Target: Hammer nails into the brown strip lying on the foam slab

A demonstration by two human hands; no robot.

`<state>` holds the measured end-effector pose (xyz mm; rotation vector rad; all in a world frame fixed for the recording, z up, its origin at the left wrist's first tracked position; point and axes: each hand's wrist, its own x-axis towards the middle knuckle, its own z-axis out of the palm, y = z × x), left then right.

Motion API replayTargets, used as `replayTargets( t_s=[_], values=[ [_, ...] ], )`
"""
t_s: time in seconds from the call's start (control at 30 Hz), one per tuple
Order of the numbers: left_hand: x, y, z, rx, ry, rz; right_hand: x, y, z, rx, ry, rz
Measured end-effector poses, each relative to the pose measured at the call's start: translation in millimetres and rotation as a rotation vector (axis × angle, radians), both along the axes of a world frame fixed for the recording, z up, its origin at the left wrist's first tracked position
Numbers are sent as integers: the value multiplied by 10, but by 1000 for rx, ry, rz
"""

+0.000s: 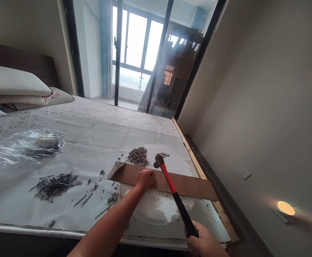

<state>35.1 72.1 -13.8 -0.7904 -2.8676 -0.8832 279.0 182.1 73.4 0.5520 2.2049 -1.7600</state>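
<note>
Mattress [113, 110]: fills the lower view, pillows at far left.
Grey sheet [75, 150]: over the mattress, dark crumbs scattered on it.
Wooden strip [189, 150]: along the right edge, cardboard end lapping it.
Pale round patch [150, 210]: on the sheet, cardboard crossing its middle.
Cardboard strip [186, 182]: runs left-right, left end folded up, hammer crossing in front.
Clear plastic bag [30, 146]: far left, well apart from the hammer.
Hammer [173, 191]: over the cardboard; long axis lower right to upper left, head away from the person, claw pointing right, striking face left.
Nail pile [55, 184]: left of the left forearm.
Rubble pile [138, 156]: just beyond the cardboard.
Right hand [202, 240]: wrapped around the black grip.
Left hand [145, 179]: fingers bunched on cardboard; can't tell what's pinched.
Loose nails [87, 199]: between nail pile and forearm.
</note>
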Motion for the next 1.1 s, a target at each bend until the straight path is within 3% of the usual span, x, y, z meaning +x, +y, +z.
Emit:
replayTargets(
  t_s=[0.1, 0.3, 0.5, 0.57, 0.67, 0.77, 0.93, 1.03, 1.1],
  values=[
    [13, -5, 5, -17, 24, -31, 9, -37, -21, -41, -35, 5],
    [37, -2, 65, -36, -8, -7, 73, -21, 166, -66, 25, -81],
    [47, -17, 69, -8, -2, -27, 3, -35, -130, -80, -41, -31],
    [40, -16, 50, -6, 13, -40, -1, -13, -154, -122, -21, -40],
    [16, -11, 29, 19, 26, -52, 20, 53, -56, -171, 22, -79],
    [2, -51, 74, 188, 2, -62, 44, 101, 24, -165, 37, -84],
    [155, -386, 387, 563, 11, -10, 29, 16, -104, -84, -55, -40],
    [349, -782, 585, 573, 44, 59, 36, -81, -132, -153, -44, -37],
    [461, -1111, 630, 520, 65, 132, 80, -123, -91, -208, 4, -38]
  ],
)
